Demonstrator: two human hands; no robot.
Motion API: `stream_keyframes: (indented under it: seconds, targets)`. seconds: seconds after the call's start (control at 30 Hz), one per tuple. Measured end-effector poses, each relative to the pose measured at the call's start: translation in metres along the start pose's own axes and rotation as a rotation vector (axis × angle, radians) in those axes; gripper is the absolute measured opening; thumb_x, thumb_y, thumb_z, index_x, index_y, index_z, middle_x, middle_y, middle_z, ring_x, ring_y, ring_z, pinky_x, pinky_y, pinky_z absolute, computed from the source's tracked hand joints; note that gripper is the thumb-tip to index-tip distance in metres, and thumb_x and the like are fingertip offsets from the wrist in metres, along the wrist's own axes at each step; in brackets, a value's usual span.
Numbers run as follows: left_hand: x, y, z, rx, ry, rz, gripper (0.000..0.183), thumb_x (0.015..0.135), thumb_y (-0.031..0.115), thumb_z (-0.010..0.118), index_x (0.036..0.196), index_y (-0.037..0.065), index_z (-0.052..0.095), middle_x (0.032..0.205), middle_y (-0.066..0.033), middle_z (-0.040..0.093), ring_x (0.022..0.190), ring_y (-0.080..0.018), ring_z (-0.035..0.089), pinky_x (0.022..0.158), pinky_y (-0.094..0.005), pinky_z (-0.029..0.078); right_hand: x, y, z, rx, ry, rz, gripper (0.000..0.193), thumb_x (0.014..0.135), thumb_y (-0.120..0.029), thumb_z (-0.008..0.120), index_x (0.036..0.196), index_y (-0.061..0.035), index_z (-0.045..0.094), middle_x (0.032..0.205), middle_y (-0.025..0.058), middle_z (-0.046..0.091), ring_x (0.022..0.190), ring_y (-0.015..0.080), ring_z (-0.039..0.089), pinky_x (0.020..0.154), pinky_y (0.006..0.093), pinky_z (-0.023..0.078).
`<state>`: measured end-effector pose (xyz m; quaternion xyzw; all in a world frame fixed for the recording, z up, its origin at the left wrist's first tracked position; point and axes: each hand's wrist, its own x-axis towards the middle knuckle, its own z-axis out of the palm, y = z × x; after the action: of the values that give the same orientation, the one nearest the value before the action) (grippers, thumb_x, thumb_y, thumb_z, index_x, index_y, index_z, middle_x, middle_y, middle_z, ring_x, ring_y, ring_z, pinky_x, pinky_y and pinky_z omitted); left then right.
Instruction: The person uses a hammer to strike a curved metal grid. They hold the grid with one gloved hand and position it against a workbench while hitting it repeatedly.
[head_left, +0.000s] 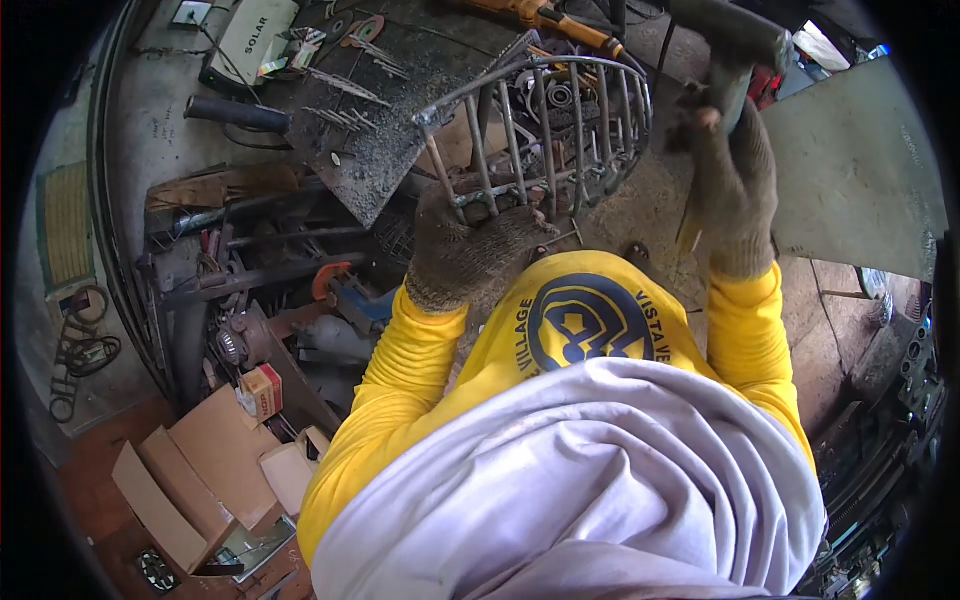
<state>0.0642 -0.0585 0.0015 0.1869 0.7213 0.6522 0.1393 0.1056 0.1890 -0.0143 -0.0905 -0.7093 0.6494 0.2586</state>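
Note:
My left hand (462, 250), in a dirty knitted work glove, is closed round the near lower edge of a curved metal rod cage (577, 130). The cage has several upright bars joined to bent rims, with rough joints along the lower one. My right hand (740, 195), in a matching glove, is closed on the handle of a heavy metal hammer (733, 38). The hammer is raised to the right of the cage, apart from it. Its lower handle is mostly hidden by the glove.
A metal worktable (365, 190) with loose rods and grit stands ahead left. An orange power tool (545, 18) lies beyond the cage. A flat sheet (860, 170) is at the right. Cardboard boxes (220, 450) and a blue-and-orange tool (355, 295) lie at the left.

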Motion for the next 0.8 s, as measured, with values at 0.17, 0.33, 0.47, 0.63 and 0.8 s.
stream_keyframes:
  seconds: [0.17, 0.33, 0.47, 0.63, 0.8]
  targets:
    - [-0.01, -0.001, -0.002, -0.149, -0.027, -0.032, 0.028, 0.073, -0.001, 0.076, 0.099, -0.004, 0.067, 0.084, -0.0125, 0.07, 0.075, -0.015, 0.068, 0.067, -0.0286, 0.056, 0.008, 0.021, -0.015, -0.241, 0.038, 0.148, 0.032, 0.096, -0.029, 0.054, 0.113, -0.0031, 0.059, 0.102, 0.003, 0.064, 0.084, 0.0054, 0.056, 0.075, 0.0204, 0.044]
    - [-0.015, 0.013, 0.005, -0.223, -0.044, -0.086, 0.027, 0.072, -0.006, 0.075, 0.097, -0.004, 0.066, 0.087, -0.0143, 0.07, 0.076, -0.0168, 0.068, 0.07, -0.0309, 0.057, 0.002, 0.046, -0.017, -0.037, 0.052, 0.204, 0.037, 0.094, -0.037, 0.056, 0.114, -0.0056, 0.062, 0.09, 0.0028, 0.065, 0.08, 0.0069, 0.055, 0.073, 0.0217, 0.043]
    - [-0.017, 0.014, 0.008, -0.194, -0.046, -0.045, 0.027, 0.072, -0.007, 0.074, 0.098, -0.005, 0.066, 0.09, -0.0149, 0.07, 0.077, -0.0176, 0.068, 0.07, -0.0318, 0.058, -0.005, 0.036, -0.01, 0.181, 0.051, 0.333, 0.036, 0.094, -0.033, 0.057, 0.115, -0.0037, 0.061, 0.093, 0.0022, 0.064, 0.082, 0.0062, 0.055, 0.075, 0.0201, 0.043]
    - [-0.018, 0.01, 0.008, -0.417, -0.041, -0.115, 0.026, 0.073, -0.007, 0.073, 0.098, -0.006, 0.065, 0.091, -0.0148, 0.07, 0.076, -0.0166, 0.068, 0.07, -0.0318, 0.058, -0.007, 0.043, -0.01, 0.309, 0.065, 0.347, 0.036, 0.095, -0.031, 0.057, 0.113, -0.0005, 0.061, 0.093, 0.0007, 0.063, 0.083, 0.0052, 0.053, 0.075, 0.0195, 0.043]
    - [-0.013, 0.022, 0.008, -0.46, -0.088, -0.156, 0.023, 0.075, -0.007, 0.071, 0.098, -0.006, 0.067, 0.087, -0.0133, 0.07, 0.073, -0.0148, 0.067, 0.069, -0.0293, 0.057, -0.01, 0.043, -0.01, 0.276, 0.069, 0.368, 0.037, 0.095, -0.032, 0.057, 0.112, -0.0003, 0.061, 0.092, 0.0004, 0.062, 0.082, 0.0049, 0.053, 0.074, 0.0197, 0.042]
